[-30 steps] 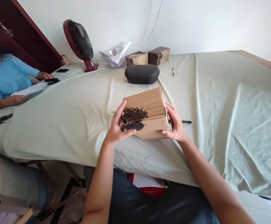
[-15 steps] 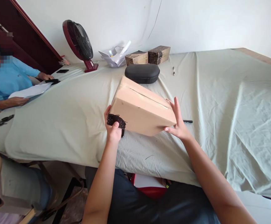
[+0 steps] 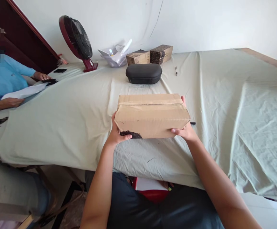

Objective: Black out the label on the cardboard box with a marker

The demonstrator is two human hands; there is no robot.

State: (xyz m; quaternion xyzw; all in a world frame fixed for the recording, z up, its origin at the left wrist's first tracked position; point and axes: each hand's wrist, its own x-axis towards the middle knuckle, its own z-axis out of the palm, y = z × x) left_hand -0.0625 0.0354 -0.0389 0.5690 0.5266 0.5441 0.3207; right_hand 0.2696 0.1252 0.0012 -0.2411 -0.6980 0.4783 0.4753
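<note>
A brown cardboard box (image 3: 152, 116) is held between both my hands over the near part of the table. A taped seam runs along its upper face, and a black scribbled patch (image 3: 134, 135) marks its lower left corner. My left hand (image 3: 116, 133) grips the left end, thumb lying by the black patch. At the right end my right hand (image 3: 186, 128) is closed on the box, its thumb on the front face and the other fingers mostly hidden behind. Just right of that hand, part of a black pen-like stick (image 3: 192, 123) shows on the cloth.
Behind the box stands a black zip case (image 3: 143, 73). Further back are two smaller cardboard boxes (image 3: 138, 58), a clear plastic basket (image 3: 115, 60) and a fan (image 3: 77, 41). A pen (image 3: 176, 71) lies on the pale tablecloth (image 3: 224, 127). At left another person (image 3: 7, 76) holds papers.
The box has turned from a slant to nearly level and come down slightly, its long front face now toward me. Both hands have kept hold of its ends.
</note>
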